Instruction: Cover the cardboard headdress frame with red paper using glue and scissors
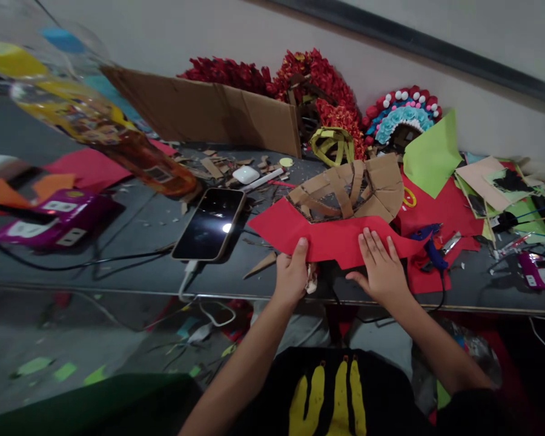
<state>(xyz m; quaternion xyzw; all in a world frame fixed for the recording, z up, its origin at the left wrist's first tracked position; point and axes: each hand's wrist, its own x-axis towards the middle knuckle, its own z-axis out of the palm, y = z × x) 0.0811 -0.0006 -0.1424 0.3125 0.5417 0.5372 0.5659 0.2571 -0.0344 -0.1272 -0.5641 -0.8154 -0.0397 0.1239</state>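
A strip of red paper lies along the near side of a cardboard frame with an arched, ribbed shape. My left hand is closed on the paper's lower edge, thumb on top and the other fingers curled out of sight beneath. Beside it shows a small whitish crumpled piece that I cannot identify. My right hand rests on the red paper's right part, its fingers stretched out flat and the thumb apart. To the right of that hand, a blue hot glue gun lies on more red paper.
A phone with a cable lies left of the frame, near a tilted-looking bottle and a purple power strip. Cardboard leans behind. Scissors, green paper and a decorated headpiece are at right.
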